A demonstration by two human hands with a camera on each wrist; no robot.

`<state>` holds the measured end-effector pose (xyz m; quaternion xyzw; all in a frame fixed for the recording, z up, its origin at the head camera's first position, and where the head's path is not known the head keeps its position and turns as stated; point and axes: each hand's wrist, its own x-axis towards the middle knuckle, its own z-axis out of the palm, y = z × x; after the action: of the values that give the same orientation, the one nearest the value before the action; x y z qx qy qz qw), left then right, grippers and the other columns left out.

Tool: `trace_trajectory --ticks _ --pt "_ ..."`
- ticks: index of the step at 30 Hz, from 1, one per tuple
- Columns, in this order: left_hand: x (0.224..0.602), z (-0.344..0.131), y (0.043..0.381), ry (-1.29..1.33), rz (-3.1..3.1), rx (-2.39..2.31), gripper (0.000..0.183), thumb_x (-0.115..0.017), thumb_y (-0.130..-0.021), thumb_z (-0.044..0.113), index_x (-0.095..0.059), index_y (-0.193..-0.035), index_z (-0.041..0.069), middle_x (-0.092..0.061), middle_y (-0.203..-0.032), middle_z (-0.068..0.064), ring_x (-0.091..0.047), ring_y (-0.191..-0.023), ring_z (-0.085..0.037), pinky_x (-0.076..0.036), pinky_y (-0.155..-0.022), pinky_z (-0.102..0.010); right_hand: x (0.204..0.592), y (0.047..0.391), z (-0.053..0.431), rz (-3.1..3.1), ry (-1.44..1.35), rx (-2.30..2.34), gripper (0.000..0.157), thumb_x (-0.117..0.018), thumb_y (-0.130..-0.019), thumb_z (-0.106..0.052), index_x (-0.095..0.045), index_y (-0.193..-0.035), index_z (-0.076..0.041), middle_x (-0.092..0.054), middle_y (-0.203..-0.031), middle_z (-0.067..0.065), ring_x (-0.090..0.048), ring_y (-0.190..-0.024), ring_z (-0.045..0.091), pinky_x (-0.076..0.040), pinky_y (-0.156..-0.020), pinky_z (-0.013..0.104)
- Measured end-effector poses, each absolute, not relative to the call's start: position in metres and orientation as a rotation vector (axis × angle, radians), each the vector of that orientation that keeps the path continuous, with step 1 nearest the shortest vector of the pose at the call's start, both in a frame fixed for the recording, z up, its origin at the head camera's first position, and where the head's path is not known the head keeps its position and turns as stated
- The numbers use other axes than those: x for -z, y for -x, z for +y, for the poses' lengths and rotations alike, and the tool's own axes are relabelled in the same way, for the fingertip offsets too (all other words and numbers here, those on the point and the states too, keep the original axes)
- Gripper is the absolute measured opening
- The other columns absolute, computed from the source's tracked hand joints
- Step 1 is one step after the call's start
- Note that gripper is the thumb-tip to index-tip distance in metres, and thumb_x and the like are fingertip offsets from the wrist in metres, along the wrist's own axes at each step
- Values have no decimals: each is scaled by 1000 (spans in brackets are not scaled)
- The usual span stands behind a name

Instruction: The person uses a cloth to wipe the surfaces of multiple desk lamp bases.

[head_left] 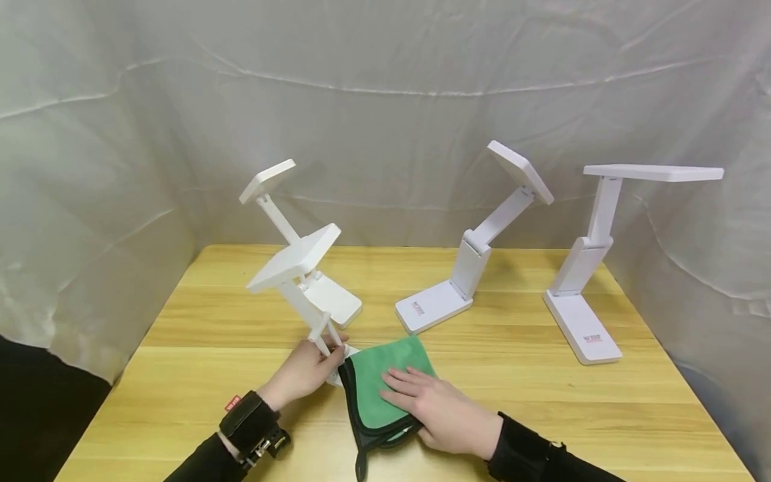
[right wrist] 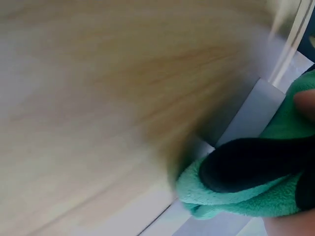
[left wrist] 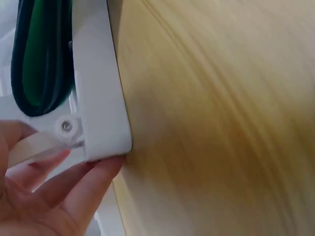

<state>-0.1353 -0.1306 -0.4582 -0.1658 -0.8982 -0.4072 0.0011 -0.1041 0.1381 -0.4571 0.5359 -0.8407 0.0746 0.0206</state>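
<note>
A white folding desk lamp (head_left: 298,258) stands at the front left, its panel raised and its base mostly under a folded green cloth (head_left: 385,358) with black trim. At the hinge end, my left hand (head_left: 304,371) grips the lamp's base; in the left wrist view the fingertips curl against the end of the white base (left wrist: 101,98). My right hand (head_left: 442,408) lies on top of the cloth with its fingers extended, pressing it over the base. In the right wrist view, the green cloth (right wrist: 226,199) folds over the base's side, and a black trim loop shows.
Close behind the held lamp stands another white lamp (head_left: 268,181). A third lamp (head_left: 434,308) is at the back centre and one more lamp (head_left: 581,328) at the right. The wooden table (head_left: 181,402) is bounded by hanging grey sheeting (head_left: 385,134) behind and at the sides.
</note>
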Motion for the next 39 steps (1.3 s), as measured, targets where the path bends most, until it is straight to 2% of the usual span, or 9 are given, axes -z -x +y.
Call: trace_trajectory --ticks 4,8,11,15,19,23,29,35,39 --pt "459 -125 138 566 -2803 1226 22 -54 -95 12 -67 -108 2 -68 -107 -9 -61 -89 -19 -51 -72 -33 456 107 126 -2644 -1588 -206 79 -72 -69 -13 -40 -141 0 -42 -144 16 -37 -133 29 -34 -108 41" --pt "461 -121 143 619 -2813 1189 23 -53 -95 11 -67 -111 2 -68 -99 -5 -53 -67 -14 -45 -57 -27 459 114 113 -2654 -1549 -102 83 -72 -72 -18 -35 -144 0 -34 -149 17 -29 -137 32 -30 -110 44" --pt "462 -118 146 640 -2803 1201 23 -53 -96 12 -67 -110 2 -68 -101 -7 -58 -74 -16 -49 -63 -31 461 114 116 -2662 -1587 -101 81 -71 -72 -15 -35 -144 -2 -32 -150 15 -25 -139 31 -28 -111 46" --pt "463 -116 147 649 -2785 1230 22 -54 -95 12 -67 -109 0 -68 -110 -10 -61 -98 -21 -51 -79 -39 462 106 136 -2659 -1693 -192 83 -70 -69 -8 -36 -144 -3 -33 -150 12 -26 -139 27 -27 -111 46" --pt "463 -117 146 634 -2803 1236 24 -54 -96 13 -66 -111 0 -67 -111 -10 -61 -95 -20 -52 -76 -37 462 103 150 -2651 -1742 -276 83 -68 -65 -3 -39 -143 -3 -35 -149 12 -29 -138 26 -29 -110 45" --pt "463 -119 146 629 -2800 1234 23 -54 -95 13 -66 -111 1 -68 -109 -9 -60 -94 -19 -51 -77 -37 459 114 135 -2648 -1711 -265 77 -66 -70 -3 -40 -142 -3 -37 -148 12 -30 -137 26 -28 -110 45" --pt "464 -123 151 660 -2814 1243 22 -53 -96 12 -66 -110 3 -63 -86 -1 -54 -69 -14 -48 -60 -30 458 126 108 -2636 -1705 -185 76 -66 -71 -6 -40 -142 -3 -38 -147 12 -29 -138 24 -25 -112 42" --pt "466 -124 151 646 -2802 1259 22 -53 -96 13 -66 -109 1 -67 -106 -10 -60 -93 -19 -52 -77 -37 458 112 134 -2641 -1790 -290 83 -67 -65 -1 -37 -143 -4 -35 -149 12 -29 -138 24 -26 -111 43" --pt "465 -124 152 620 -2814 1252 22 -53 -96 14 -67 -108 1 -68 -104 -10 -61 -90 -17 -53 -74 -35 454 113 145 -2693 -1747 -348 79 -66 -68 0 -40 -142 -5 -37 -149 11 -31 -137 25 -29 -110 45"
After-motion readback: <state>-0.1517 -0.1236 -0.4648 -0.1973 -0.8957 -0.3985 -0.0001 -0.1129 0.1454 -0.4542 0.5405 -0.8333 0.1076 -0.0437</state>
